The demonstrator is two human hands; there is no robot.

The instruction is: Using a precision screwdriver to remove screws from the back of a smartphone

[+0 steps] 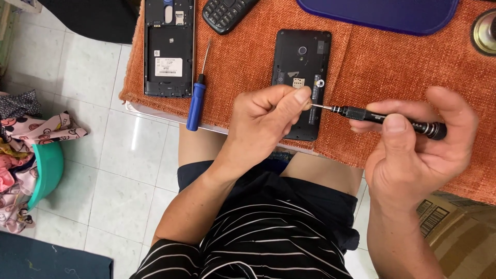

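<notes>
On the near edge of the counter (413, 67), covered by an orange cloth: one black phone (301, 62) lying face down, back cover off, partly hidden by the left hand (263, 121).

Right hand (413, 155): closed around a black screwdriver (385, 118), thumb on top, shaft held level and pointing left so the fine tip is easy to reach.

Left hand: closed, thumb and forefinger pinched together at the screwdriver's tip, just above the phone's near half. Whether a screw or bit sits between them is too small to tell.

Left of the phone, lying apart within reach: a blue screwdriver (197, 95), its handle overhanging the cloth's edge.

Far left: a second, larger phone (169, 46), also open-backed, with a white label showing.

Far edge: a dark keypad phone (226, 13), a blue tray (382, 13), and at far right a round metal object (486, 32), cut off by the frame.

Floor at left: white tiles, a green basin (47, 170) with patterned cloth.

Near right: a cardboard box (454, 232).
</notes>
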